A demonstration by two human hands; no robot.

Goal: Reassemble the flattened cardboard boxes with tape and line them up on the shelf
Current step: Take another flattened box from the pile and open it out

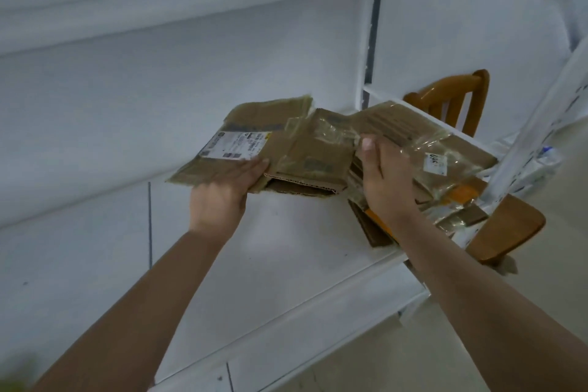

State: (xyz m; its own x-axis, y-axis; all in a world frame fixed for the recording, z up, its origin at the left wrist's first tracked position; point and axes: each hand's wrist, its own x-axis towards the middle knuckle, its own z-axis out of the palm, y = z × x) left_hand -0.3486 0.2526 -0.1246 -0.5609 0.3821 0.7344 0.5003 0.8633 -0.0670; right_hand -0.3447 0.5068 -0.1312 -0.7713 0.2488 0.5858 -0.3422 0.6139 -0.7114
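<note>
You are looking through a dim, bluish picture; the white shelf [286,248] reads grey-blue under soft, even light with no hard shadows. A faint brighter patch sits on the shelf just below the cardboard [302,149], toward 6 o'clock from centre. Glare glints off the clear tape [445,143] at 3 o'clock. Motion blur smears the top edge at 12 o'clock and the lower left corner at 8 o'clock. Straight shelf lines bow and tilt near the edges.

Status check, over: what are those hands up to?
Left hand grips flattened box. Right hand on cardboard pile. No box assembled. Nothing blocking.
</note>
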